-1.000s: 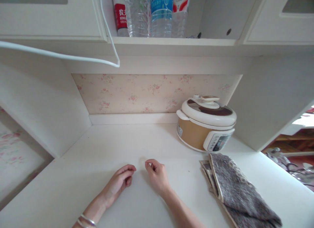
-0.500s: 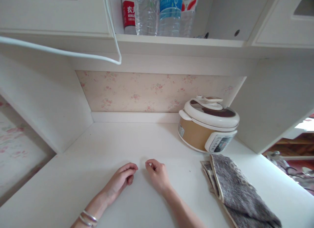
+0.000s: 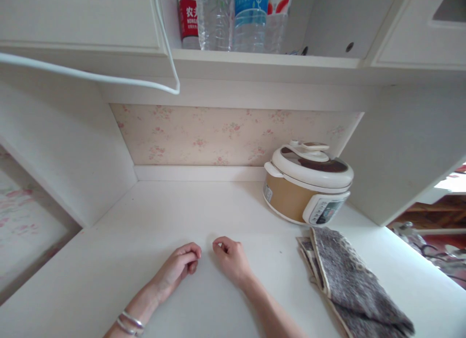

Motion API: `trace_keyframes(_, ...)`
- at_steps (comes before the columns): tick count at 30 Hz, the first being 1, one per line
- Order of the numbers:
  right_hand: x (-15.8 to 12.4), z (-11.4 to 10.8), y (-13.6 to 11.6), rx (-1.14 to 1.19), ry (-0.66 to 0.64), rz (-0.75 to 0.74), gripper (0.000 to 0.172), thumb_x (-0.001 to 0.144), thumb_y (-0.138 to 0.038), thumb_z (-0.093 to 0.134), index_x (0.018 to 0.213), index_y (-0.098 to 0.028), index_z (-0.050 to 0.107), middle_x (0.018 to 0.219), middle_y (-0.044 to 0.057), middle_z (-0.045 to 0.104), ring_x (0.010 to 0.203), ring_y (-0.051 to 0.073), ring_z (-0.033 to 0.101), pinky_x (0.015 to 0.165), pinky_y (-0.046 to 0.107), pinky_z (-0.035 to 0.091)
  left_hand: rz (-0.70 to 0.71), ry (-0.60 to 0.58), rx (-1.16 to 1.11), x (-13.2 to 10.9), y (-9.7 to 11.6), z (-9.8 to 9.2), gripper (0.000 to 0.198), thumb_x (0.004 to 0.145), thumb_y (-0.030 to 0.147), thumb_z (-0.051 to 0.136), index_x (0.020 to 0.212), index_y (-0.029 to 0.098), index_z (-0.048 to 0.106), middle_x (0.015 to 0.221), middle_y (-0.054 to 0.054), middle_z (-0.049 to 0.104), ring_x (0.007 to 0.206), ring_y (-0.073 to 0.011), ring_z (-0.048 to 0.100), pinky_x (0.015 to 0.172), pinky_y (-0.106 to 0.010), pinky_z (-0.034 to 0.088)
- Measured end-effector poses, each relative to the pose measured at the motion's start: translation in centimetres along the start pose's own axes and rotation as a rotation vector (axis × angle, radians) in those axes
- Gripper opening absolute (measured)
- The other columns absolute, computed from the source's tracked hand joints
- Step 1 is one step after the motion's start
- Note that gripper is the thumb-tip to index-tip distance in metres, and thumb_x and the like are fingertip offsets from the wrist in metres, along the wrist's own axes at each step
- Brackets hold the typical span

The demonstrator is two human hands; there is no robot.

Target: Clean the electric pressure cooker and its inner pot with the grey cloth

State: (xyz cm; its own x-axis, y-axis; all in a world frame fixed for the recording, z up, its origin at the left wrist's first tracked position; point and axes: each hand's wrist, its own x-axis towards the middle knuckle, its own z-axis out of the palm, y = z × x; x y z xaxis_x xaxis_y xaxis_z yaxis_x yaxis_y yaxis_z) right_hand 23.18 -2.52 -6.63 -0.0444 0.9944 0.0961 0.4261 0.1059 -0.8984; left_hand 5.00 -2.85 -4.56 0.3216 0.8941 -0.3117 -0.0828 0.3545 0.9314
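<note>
Across the view, the white worktop [image 3: 163, 212] carries a cooker [image 3: 287, 197] toward its back right, upright with the lid [image 3: 311, 168] on. A folded towel [image 3: 357, 275] lies just in front; neither is being touched. The left hand [image 3: 182, 261] and right hand [image 3: 233, 260] are near but apart, fingers curled loosely inward around nothing visible, so no handling appears underway. Room for moving runs back to the wall [image 3: 204, 139] and out to the slanting left edge; rightward, the towel intervenes.
</note>
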Motion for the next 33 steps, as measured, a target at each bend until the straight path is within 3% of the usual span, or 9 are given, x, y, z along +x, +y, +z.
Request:
trace_keyframes(8,0.4,-0.1,0.2,0.037,-0.010,0.014,0.024,0.081,-0.032,0.050,0.083,-0.019,0.070,0.054,-0.004,0.049,0.051,0.009,0.041,0.049,0.020,0.027,0.037,-0.035,0.046,-0.3,0.3,0.1,0.001,0.063,0.017,0.054,0.064,0.017,0.055,0.054,0.004,0.044,0.054,-0.0095,0.038,0.055,-0.022,0.025)
trace_keyframes(23,0.4,-0.2,0.2,0.053,-0.049,0.025,0.022,0.081,-0.032,0.051,0.081,-0.020,0.070,0.057,-0.004,0.051,0.053,0.008,0.042,0.050,0.020,0.028,0.017,0.032,-0.010,0.0,-0.4,-0.1,0.009,0.072,0.023,0.059,0.079,0.017,0.061,0.055,0.005,0.045,0.054,-0.0082,0.039,0.054,-0.021,0.029)
trace_keyframes(30,0.2,-0.7,0.3,0.226,-0.062,0.112,0.026,0.083,-0.037,0.048,0.085,-0.018,0.065,0.050,-0.005,0.050,0.044,0.009,0.042,0.046,0.020,0.030,0.024,0.081,-0.225,0.5,0.0,-0.1,0.024,0.072,0.028,0.066,0.092,0.019,0.057,0.066,0.006,0.047,0.050,-0.0046,0.040,0.049,-0.019,0.028)
trace_keyframes(33,0.1,-1.0,0.2,0.330,-0.009,0.144,0.030,0.085,-0.043,0.047,0.088,-0.017,0.062,0.051,-0.004,0.051,0.043,0.009,0.043,0.044,0.020,0.031,0.032,0.144,-0.278,0.8,0.0,0.1,0.028,0.070,0.031,0.067,0.092,0.019,0.056,0.066,0.006,0.047,0.052,-0.0050,0.042,0.052,-0.019,0.031)
